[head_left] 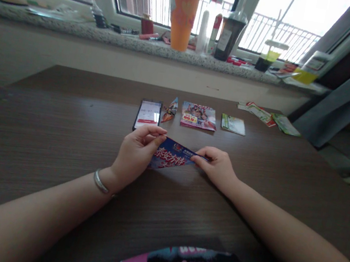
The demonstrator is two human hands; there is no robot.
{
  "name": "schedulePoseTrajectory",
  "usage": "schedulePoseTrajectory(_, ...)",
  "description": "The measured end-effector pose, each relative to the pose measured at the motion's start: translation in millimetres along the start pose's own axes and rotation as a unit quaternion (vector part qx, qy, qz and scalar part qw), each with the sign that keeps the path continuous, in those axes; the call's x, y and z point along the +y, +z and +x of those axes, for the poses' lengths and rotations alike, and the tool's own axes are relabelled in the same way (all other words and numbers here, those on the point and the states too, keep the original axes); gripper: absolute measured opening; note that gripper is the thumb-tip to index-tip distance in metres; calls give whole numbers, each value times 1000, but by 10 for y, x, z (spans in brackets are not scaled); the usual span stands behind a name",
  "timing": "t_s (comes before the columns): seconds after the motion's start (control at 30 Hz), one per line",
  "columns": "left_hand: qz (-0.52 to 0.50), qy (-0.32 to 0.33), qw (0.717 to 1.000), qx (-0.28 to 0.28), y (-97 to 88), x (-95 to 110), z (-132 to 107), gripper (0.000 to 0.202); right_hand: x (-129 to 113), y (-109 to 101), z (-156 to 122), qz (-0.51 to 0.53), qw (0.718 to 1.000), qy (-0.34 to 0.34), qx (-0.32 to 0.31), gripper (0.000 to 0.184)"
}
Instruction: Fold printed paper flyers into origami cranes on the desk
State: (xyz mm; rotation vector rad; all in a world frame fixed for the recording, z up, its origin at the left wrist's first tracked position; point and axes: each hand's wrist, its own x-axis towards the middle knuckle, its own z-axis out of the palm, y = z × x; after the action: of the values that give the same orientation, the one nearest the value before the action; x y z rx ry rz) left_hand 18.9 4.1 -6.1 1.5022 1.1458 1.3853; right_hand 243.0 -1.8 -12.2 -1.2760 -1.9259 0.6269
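Observation:
A blue printed paper leaflet (172, 155) with red and white lettering is stretched between my two hands, just above the table; it looks folded, with slanting edges. My left hand (140, 147), a silver bangle at its wrist, pinches the upper left corner between thumb and fingers. At the right tip, my right hand (216, 163) pinches the paper the same way. Right behind my left hand lies a phone (148, 115) with a lit screen. Beside it sits a folded paper piece (170, 110), with a colourful printed leaflet (199, 116) to its right.
The brown table (43, 126) reaches to the wall under the window. A small stack of green and white paper (233, 124) and several printed packets (261, 114) lie at the back right. On the granite sill (110, 37) stand an orange cup (182, 15), a dark drink cup (229, 34) and bottles.

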Motion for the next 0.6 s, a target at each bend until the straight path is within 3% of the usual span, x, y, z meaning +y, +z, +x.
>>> schedulePoseTrajectory(0.3,7,46,999,14,15,-31,25,22,87,76,4,117,992,53,3,16)
schedulePoseTrajectory(0.6,40,31,999,-2,-11,-22,19,25,91,86,4,163,983,80,7,18)
